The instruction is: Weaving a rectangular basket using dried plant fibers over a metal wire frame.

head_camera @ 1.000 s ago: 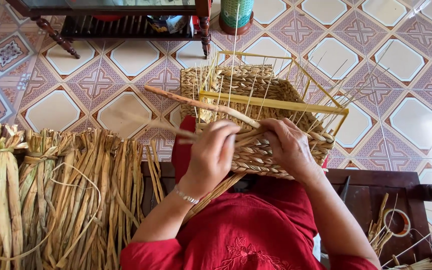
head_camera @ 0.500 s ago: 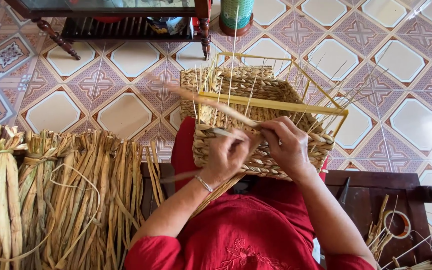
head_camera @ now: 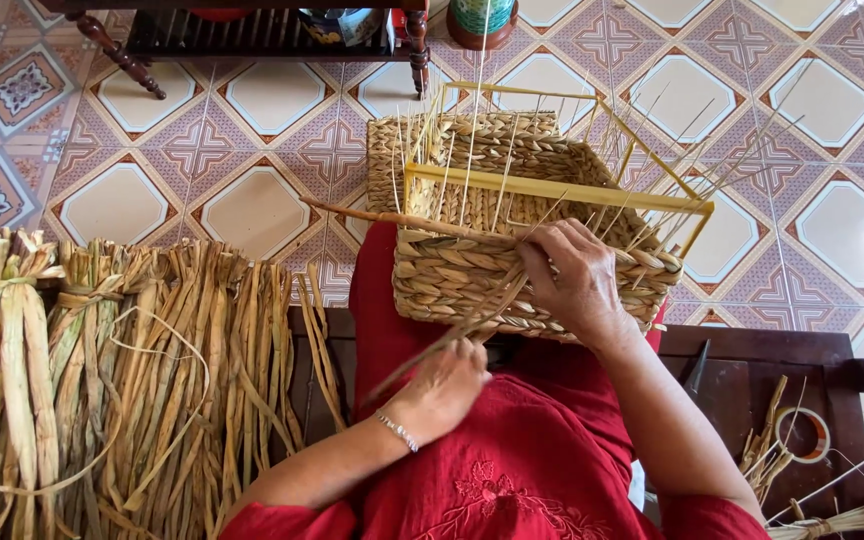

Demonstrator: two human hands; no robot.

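A half-woven straw basket [head_camera: 472,280] on a yellow wire frame [head_camera: 552,188] rests on my lap, thin stakes sticking up from its rim. My right hand [head_camera: 577,275] presses on the basket's near wall, fingers pinching the woven strands there. My left hand [head_camera: 442,385] sits lower, over my red clothing, closed on the end of a long dried straw strand [head_camera: 472,320] that runs up to the basket wall. Another loose strand [head_camera: 372,213] pokes out to the left of the basket.
Bundles of dried straw leaves [head_camera: 122,370] lie at my left on a dark wooden bench [head_camera: 752,355]. Scraps of straw and a tape roll [head_camera: 802,435] lie at right. A dark wooden furniture leg [head_camera: 417,45] and a green pot [head_camera: 482,18] stand on the patterned tile floor.
My left hand has dropped from the basket's wall down toward my lap, pulling the straw strand with it. The right hand stays on the basket.
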